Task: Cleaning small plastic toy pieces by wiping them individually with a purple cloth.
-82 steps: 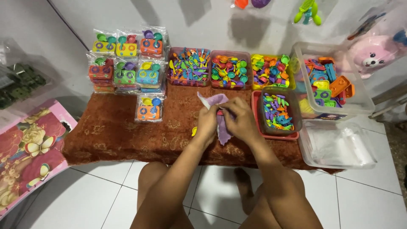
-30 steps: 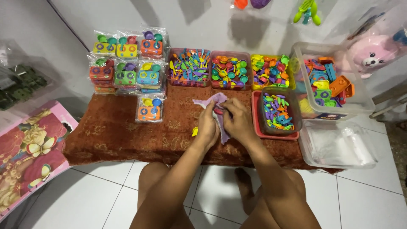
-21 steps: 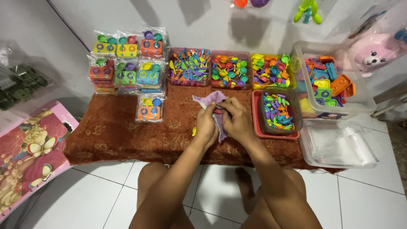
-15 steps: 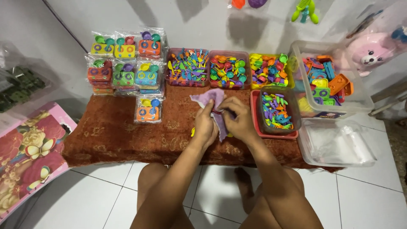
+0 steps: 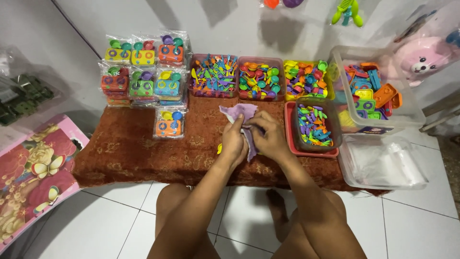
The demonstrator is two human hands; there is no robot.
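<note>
My left hand (image 5: 233, 142) and my right hand (image 5: 269, 136) are pressed together over the brown patterned mat (image 5: 129, 148), both gripping a lilac cloth (image 5: 243, 114). The cloth's upper end sticks out above my fingers and a strip hangs down between my palms. A small reddish piece shows between my fingers inside the cloth; I cannot tell what it is. A small yellow toy piece (image 5: 219, 148) lies on the mat just left of my left hand.
Bagged toy stove sets (image 5: 141, 72) are stacked at the back left, one bag (image 5: 168, 123) nearer. Several trays of small coloured toy utensils (image 5: 261, 78) line the back. A purple-filled tub (image 5: 314, 125), a clear bin (image 5: 371, 91) and an empty clear tub (image 5: 383, 163) stand right.
My hands have stayed in the same spot, kneading the cloth; its top end shifts and folds slightly. The view wobbles a little.
</note>
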